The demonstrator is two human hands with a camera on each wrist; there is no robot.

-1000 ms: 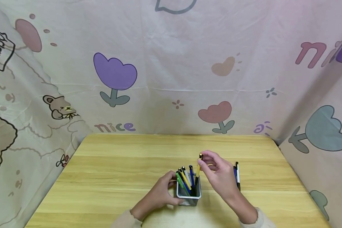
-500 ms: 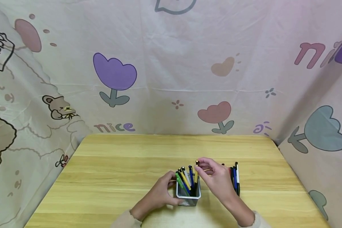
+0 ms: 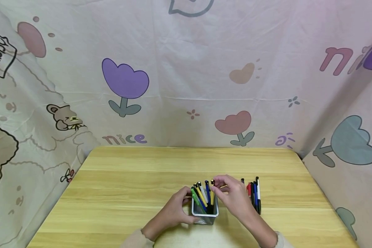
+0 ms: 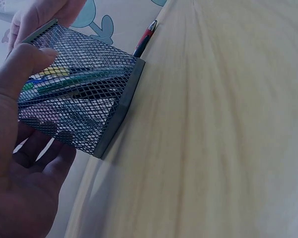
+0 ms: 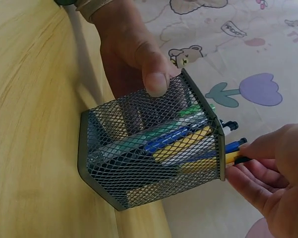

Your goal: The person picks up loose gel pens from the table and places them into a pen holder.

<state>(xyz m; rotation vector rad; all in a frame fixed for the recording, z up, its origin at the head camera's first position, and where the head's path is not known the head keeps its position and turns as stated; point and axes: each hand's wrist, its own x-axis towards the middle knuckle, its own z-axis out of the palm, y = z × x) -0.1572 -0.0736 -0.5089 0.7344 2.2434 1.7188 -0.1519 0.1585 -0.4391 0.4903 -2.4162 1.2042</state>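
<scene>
A square mesh pen holder (image 3: 205, 219) stands on the wooden table with several pens in it. My left hand (image 3: 175, 206) grips its left side, thumb at the front and fingers round the back; the left wrist view shows the thumb against the mesh (image 4: 89, 64). At the holder's right edge my right hand (image 3: 234, 194) pinches the top of a yellow pen (image 3: 212, 197), whose lower part is inside the holder. Beside it in the holder lean a blue pen (image 3: 207, 188), a white pen (image 3: 202, 188), another yellow pen (image 3: 201, 194) and a green pen (image 3: 194, 196).
Right of my right hand, several pens lie side by side on the table (image 3: 127, 179): a white pen (image 3: 258, 190), a blue pen (image 3: 255, 193), a black pen (image 3: 252, 193) and a red pen (image 3: 249, 189). A printed cloth (image 3: 179, 79) hangs behind and at both sides.
My right hand has moved left and down, lowering the yellow pen deeper into the holder. More of the pens on the table now show. My left hand has stayed on the holder.
</scene>
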